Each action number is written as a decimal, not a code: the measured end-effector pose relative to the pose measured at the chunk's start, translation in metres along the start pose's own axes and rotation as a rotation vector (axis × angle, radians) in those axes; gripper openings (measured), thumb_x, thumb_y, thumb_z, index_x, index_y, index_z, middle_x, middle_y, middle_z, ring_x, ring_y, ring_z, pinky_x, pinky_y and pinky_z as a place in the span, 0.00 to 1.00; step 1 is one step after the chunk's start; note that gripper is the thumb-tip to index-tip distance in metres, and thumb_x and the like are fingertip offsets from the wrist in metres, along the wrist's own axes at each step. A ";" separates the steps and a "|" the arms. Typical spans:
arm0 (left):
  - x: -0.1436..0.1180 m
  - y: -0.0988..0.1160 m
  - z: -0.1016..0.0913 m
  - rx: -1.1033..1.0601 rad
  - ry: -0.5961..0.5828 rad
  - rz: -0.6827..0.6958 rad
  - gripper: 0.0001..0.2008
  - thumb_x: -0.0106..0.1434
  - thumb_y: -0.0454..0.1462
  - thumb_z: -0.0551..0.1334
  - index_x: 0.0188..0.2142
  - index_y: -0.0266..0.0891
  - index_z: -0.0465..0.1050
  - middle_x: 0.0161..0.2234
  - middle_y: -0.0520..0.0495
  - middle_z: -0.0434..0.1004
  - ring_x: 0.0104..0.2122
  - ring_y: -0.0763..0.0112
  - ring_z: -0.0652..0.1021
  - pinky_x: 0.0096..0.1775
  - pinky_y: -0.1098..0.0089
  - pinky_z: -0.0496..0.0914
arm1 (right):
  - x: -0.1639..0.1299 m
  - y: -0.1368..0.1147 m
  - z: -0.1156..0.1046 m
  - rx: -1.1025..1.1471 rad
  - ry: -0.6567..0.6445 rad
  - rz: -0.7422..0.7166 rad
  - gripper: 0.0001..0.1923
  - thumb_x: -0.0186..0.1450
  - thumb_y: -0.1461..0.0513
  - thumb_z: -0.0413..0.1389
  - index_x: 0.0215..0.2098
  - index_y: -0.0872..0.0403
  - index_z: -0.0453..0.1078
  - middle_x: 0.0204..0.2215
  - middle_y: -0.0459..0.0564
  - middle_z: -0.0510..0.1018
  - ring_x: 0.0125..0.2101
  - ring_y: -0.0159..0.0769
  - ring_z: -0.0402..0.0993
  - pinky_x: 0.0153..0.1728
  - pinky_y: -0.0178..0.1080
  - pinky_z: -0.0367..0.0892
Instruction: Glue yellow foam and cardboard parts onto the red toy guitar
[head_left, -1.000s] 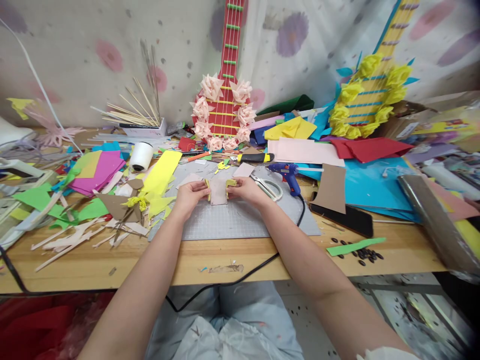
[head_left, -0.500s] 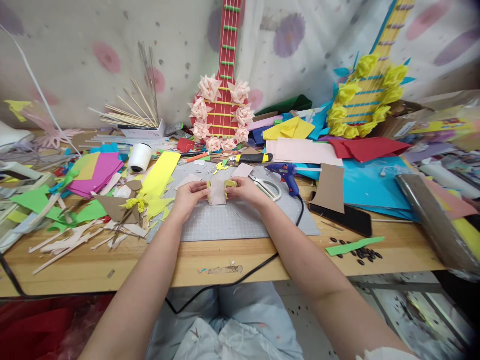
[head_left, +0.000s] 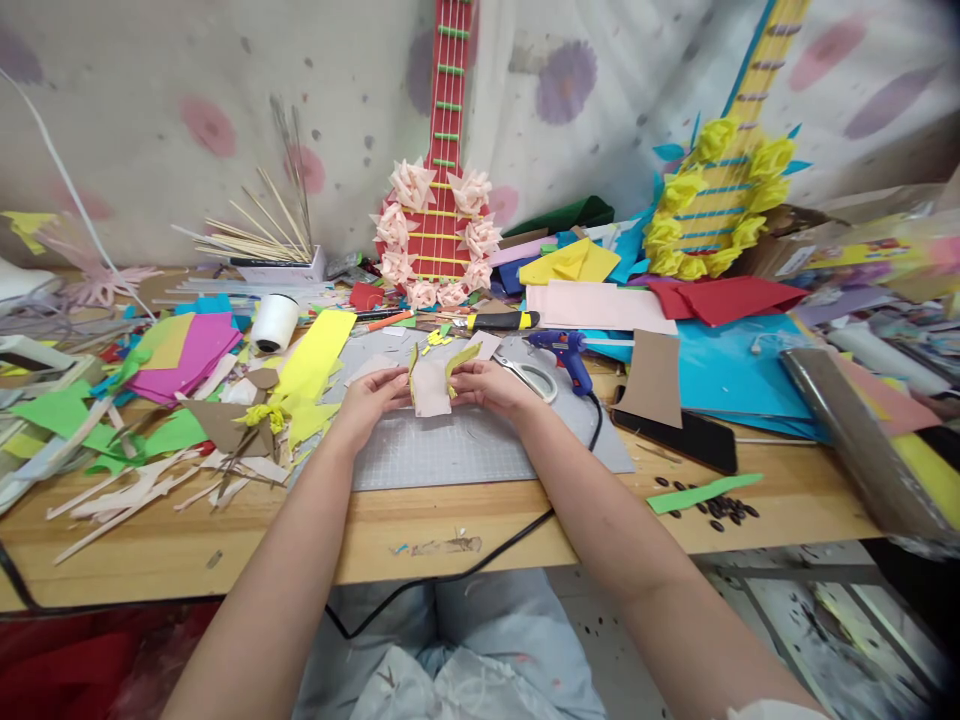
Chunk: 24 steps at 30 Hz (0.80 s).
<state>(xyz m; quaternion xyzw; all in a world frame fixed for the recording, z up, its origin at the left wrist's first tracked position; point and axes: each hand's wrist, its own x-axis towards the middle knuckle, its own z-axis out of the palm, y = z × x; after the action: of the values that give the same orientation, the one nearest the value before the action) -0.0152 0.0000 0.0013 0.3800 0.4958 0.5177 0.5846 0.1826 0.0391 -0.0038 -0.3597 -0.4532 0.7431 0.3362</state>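
My left hand [head_left: 371, 393] and my right hand [head_left: 489, 385] both pinch a small pale pink paper piece [head_left: 431, 388] with yellow-green flaps on each side. They hold it just above a grey cutting mat [head_left: 480, 445] near the middle of the wooden table [head_left: 225, 535]. The left fingers grip its left edge, the right fingers its right edge. The yellow flaps stand up from the pink piece.
Scissors [head_left: 534, 377] and a blue glue gun [head_left: 564, 352] lie right of my hands, its black cord running over the table edge. Coloured paper scraps [head_left: 187, 345], a white roll [head_left: 274, 322], sticks, a dark phone [head_left: 694, 436] and two paper guitars [head_left: 439, 215] crowd the table.
The yellow flaps on the pink piece have lifted and folded upward between my fingers. The view has shifted slightly left and down; my hands stay in the same spot.
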 end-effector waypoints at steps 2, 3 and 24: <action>-0.001 0.000 0.000 -0.020 -0.018 -0.008 0.17 0.44 0.37 0.70 0.35 0.34 0.75 0.33 0.45 0.79 0.32 0.66 0.79 0.38 0.63 0.74 | 0.000 0.000 -0.001 0.022 -0.026 0.008 0.10 0.48 0.66 0.61 0.29 0.58 0.68 0.25 0.46 0.74 0.27 0.30 0.72 0.32 0.36 0.72; -0.001 0.000 0.000 -0.026 -0.029 -0.014 0.17 0.44 0.37 0.70 0.35 0.34 0.75 0.33 0.44 0.79 0.32 0.66 0.79 0.38 0.62 0.74 | -0.001 0.000 -0.002 0.032 -0.035 0.010 0.10 0.48 0.66 0.62 0.29 0.58 0.68 0.25 0.46 0.74 0.27 0.30 0.72 0.33 0.36 0.72; -0.013 0.003 0.011 -0.286 -0.415 -0.189 0.29 0.51 0.54 0.62 0.48 0.41 0.70 0.51 0.43 0.72 0.48 0.59 0.74 0.49 0.61 0.69 | -0.002 -0.003 0.008 -0.011 -0.051 -0.128 0.08 0.49 0.62 0.61 0.27 0.57 0.72 0.27 0.46 0.76 0.30 0.29 0.70 0.37 0.32 0.64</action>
<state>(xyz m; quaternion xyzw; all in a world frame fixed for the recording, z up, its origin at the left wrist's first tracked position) -0.0050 -0.0117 0.0086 0.3436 0.3204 0.4367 0.7672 0.1769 0.0351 0.0022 -0.3126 -0.4878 0.7266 0.3694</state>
